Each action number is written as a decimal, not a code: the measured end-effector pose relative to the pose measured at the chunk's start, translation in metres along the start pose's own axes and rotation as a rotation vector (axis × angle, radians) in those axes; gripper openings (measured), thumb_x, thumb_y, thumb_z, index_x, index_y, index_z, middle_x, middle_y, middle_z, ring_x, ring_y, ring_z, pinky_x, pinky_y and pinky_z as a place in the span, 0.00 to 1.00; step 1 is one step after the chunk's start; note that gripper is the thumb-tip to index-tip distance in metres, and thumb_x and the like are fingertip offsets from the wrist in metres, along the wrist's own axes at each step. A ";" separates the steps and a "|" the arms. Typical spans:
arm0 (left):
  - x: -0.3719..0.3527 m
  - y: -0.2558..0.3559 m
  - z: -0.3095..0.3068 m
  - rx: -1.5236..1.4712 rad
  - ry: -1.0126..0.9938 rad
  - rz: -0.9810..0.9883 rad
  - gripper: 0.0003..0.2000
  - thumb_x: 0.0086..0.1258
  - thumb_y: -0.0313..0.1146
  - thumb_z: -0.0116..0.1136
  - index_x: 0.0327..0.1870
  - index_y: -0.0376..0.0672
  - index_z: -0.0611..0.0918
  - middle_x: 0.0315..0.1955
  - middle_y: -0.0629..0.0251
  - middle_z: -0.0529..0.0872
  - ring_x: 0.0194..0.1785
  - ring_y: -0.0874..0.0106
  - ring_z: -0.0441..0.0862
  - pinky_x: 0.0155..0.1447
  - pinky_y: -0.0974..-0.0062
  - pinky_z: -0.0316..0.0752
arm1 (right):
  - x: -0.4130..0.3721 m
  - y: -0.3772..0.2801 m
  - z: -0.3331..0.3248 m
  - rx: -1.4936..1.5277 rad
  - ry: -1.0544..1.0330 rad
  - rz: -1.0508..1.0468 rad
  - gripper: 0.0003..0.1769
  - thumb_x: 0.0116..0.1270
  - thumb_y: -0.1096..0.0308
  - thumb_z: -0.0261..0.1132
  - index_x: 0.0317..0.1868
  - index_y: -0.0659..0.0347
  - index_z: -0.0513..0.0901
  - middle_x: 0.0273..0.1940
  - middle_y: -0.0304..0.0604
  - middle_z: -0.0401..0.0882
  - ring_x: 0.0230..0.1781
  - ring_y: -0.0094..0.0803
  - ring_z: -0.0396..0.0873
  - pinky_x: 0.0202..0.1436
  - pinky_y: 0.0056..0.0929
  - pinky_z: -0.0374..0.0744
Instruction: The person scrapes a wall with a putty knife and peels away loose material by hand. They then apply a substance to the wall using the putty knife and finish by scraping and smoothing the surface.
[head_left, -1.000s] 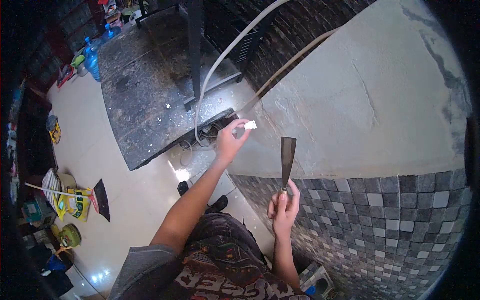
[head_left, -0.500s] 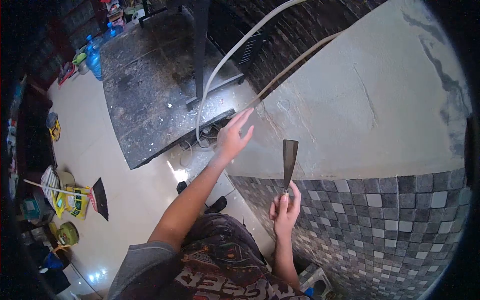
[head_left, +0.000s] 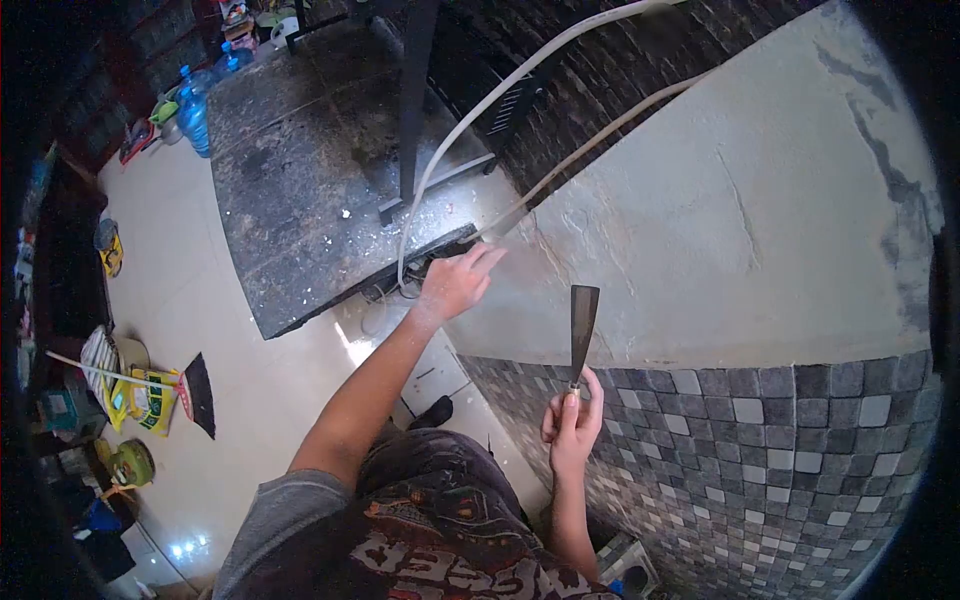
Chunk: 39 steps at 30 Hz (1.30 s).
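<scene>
My right hand [head_left: 573, 430] is closed around the handle of a putty knife [head_left: 583, 328], its flared dark blade pointing up in front of the wall. My left hand [head_left: 458, 284] reaches out to the near end of the plastered wall [head_left: 650, 230]. Its fingers are loosely bent and apart, the tips right at the plaster edge, and nothing shows in them. Around that spot the plaster has raised, cracked ridges. Below the plaster runs a band of grey mosaic tiles [head_left: 750, 430].
A dark stone-topped platform [head_left: 300, 180] stands to the left, with a black metal frame [head_left: 412, 130] on it. A pale cable [head_left: 470, 118] loops down past the frame. Farther left are blue water bottles [head_left: 193, 120], a yellow bag [head_left: 152, 405] and a broom [head_left: 198, 397] on the floor.
My left hand has moved slightly down, its fingers bending from a stretched, spread pose. My right hand keeps the putty knife nearly still. The view has shifted a little.
</scene>
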<state>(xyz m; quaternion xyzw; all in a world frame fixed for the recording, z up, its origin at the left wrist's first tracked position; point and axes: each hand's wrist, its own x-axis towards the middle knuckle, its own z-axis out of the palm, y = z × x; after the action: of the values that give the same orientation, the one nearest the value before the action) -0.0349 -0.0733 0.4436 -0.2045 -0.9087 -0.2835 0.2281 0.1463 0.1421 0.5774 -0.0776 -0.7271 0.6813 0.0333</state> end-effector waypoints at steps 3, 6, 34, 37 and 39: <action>0.023 0.025 -0.027 -0.021 0.006 -0.125 0.37 0.65 0.31 0.61 0.78 0.60 0.67 0.53 0.67 0.80 0.31 0.62 0.87 0.31 0.65 0.84 | 0.002 0.000 0.004 0.009 -0.029 -0.003 0.23 0.83 0.66 0.53 0.74 0.61 0.65 0.25 0.33 0.71 0.14 0.16 0.62 0.17 0.19 0.59; 0.030 0.027 -0.024 -0.059 0.047 -0.128 0.37 0.65 0.31 0.60 0.79 0.62 0.67 0.53 0.66 0.80 0.30 0.61 0.87 0.31 0.64 0.84 | 0.004 -0.001 0.009 -0.002 -0.039 -0.002 0.23 0.83 0.66 0.53 0.74 0.61 0.65 0.26 0.33 0.72 0.14 0.16 0.63 0.17 0.19 0.60; 0.059 0.006 -0.021 -0.233 -0.104 -0.123 0.26 0.67 0.31 0.61 0.67 0.54 0.74 0.57 0.61 0.76 0.40 0.52 0.87 0.42 0.54 0.84 | 0.010 0.004 0.011 -0.026 -0.088 -0.022 0.25 0.84 0.61 0.54 0.75 0.57 0.63 0.25 0.34 0.66 0.14 0.18 0.61 0.17 0.20 0.56; 0.062 0.001 -0.025 -0.228 -0.121 -0.105 0.25 0.67 0.31 0.61 0.67 0.56 0.74 0.56 0.61 0.76 0.40 0.52 0.87 0.43 0.54 0.84 | 0.018 -0.005 0.017 -0.024 -0.070 0.015 0.23 0.83 0.66 0.53 0.74 0.59 0.65 0.24 0.31 0.66 0.15 0.16 0.61 0.17 0.20 0.59; 0.062 0.001 -0.029 -0.227 -0.146 -0.113 0.25 0.67 0.31 0.61 0.67 0.57 0.74 0.56 0.62 0.76 0.41 0.52 0.87 0.43 0.54 0.84 | 0.030 -0.011 0.019 -0.048 -0.088 0.034 0.23 0.83 0.66 0.53 0.74 0.59 0.65 0.25 0.31 0.67 0.15 0.16 0.61 0.17 0.20 0.59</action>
<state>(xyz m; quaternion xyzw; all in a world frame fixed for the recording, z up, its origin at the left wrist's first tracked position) -0.0758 -0.0752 0.4985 -0.1977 -0.8951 -0.3811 0.1204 0.1132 0.1273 0.5858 -0.0605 -0.7426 0.6668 -0.0123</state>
